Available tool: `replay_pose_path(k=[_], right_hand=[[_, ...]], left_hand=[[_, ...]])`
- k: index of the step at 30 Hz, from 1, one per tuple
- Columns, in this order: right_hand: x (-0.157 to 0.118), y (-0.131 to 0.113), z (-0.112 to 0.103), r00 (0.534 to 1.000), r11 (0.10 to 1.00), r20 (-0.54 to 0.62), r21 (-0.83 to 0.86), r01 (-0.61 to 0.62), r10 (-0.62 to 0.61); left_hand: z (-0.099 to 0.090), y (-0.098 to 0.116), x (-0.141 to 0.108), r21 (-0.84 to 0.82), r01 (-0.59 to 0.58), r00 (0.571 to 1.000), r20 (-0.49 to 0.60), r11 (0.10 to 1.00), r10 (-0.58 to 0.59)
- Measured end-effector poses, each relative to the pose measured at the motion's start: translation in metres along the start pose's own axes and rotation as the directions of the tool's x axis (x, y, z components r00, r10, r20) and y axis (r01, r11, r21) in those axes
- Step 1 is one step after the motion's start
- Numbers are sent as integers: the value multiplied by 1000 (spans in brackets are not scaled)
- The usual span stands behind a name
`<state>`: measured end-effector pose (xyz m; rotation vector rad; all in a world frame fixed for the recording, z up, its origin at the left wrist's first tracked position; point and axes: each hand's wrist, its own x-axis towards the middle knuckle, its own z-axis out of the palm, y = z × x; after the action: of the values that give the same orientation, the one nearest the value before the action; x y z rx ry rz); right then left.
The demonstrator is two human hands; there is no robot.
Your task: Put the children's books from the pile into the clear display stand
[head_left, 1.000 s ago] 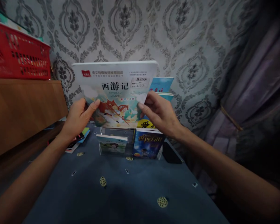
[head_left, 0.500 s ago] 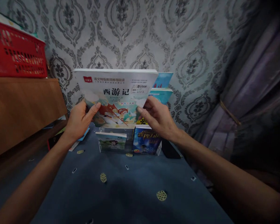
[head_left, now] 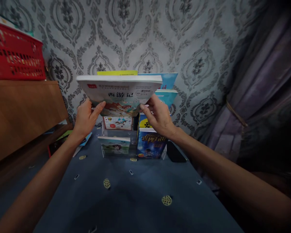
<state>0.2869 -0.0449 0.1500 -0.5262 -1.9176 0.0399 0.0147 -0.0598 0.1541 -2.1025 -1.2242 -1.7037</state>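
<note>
Between my two hands is a paperback book (head_left: 121,94) with a white and green illustrated cover, its top edge tipped toward me. My left hand (head_left: 86,116) grips its left side, thumb on the front. On the right side, my right hand (head_left: 160,116) pinches it the same way. Below and behind it stands a clear tiered book rack (head_left: 133,137). A thin green-covered book (head_left: 115,145) rests in its front left, and a dark blue book (head_left: 151,145) in its front right. Taller blue books (head_left: 168,95) and a yellow book (head_left: 117,73) show behind the held one.
A dark blue patterned cloth (head_left: 135,200) covers the table. A black flat object (head_left: 176,152) lies right of the rack. More books (head_left: 63,140) lie at the left. A red basket (head_left: 16,55) sits on a wooden cabinet (head_left: 26,113); a curtain (head_left: 228,113) hangs at right.
The held book has tilted, its top leaning toward me and its bottom lifting. A card-like cover in the rack's middle left and the yellow book behind now show.
</note>
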Motion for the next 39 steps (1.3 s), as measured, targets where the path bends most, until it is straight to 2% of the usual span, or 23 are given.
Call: replay_pose_path(k=[5,13,21,31,39], right_hand=[[-6,8,4,1000,999,2,43,-6,6],[-12,17,7,999,998,18,59,-29,28],[-14,23,13,999,998,-8,36,-47,48],[-15,30,19,997,995,33,74,-68,65],[-17,39,27,998,991,24,117,-63,61]], left_hand=[[7,-5,-3,-18,-31,999,20,999,31],[13,-6,-6,-75,27,998,54,997,-23],[17,-14,-8,-81,58,995,85,995,-51],[19,-25,-10,-53,93,992,95,994,-88],[20,-25,-9,-42,79,992,104,996,-74]])
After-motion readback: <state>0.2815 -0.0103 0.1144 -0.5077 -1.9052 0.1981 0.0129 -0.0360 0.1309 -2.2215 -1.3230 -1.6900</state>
